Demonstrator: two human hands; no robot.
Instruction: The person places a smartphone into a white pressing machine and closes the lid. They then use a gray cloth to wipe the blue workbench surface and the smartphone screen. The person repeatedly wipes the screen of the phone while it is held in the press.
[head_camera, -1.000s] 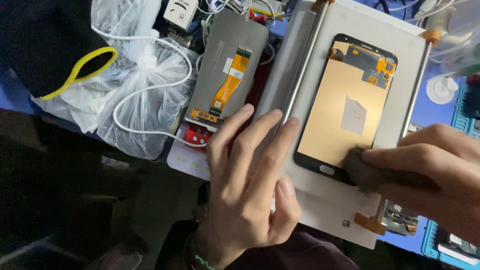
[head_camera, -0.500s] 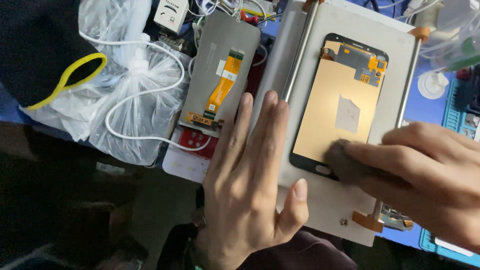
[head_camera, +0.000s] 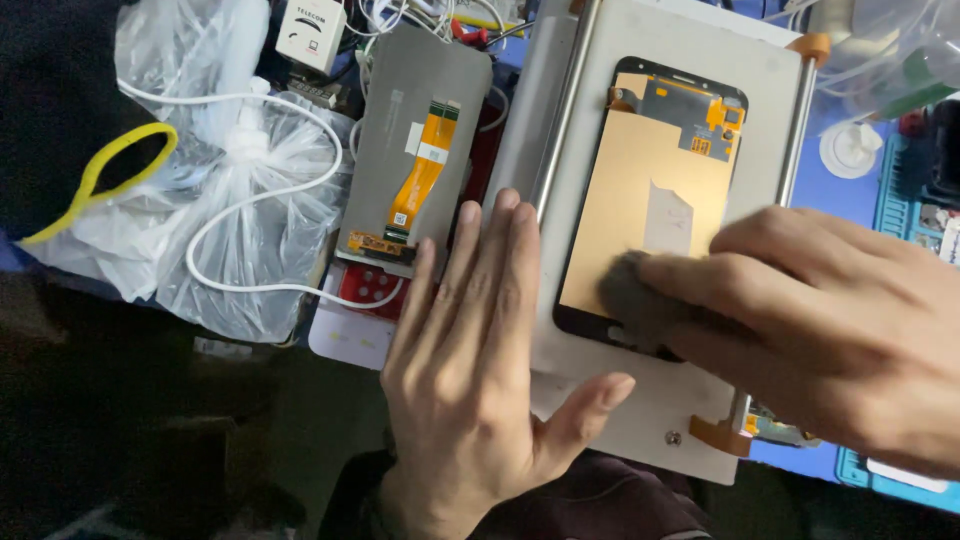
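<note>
Two hands work one plate: my left hand (head_camera: 480, 360) lies flat and released on the grey metal plate (head_camera: 640, 400), while my right hand (head_camera: 840, 330) pinches a dark wiping pad (head_camera: 635, 300) at six o'clock on the phone screen (head_camera: 650, 190). At nine o'clock lie a second display panel (head_camera: 415, 160), a white cable (head_camera: 250, 190) and plastic bags (head_camera: 240, 230).

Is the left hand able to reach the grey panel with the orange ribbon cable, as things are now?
Probably yes. The left hand lies flat on the white plate, and the grey panel sits just beyond its fingertips, with nothing between them.
</note>
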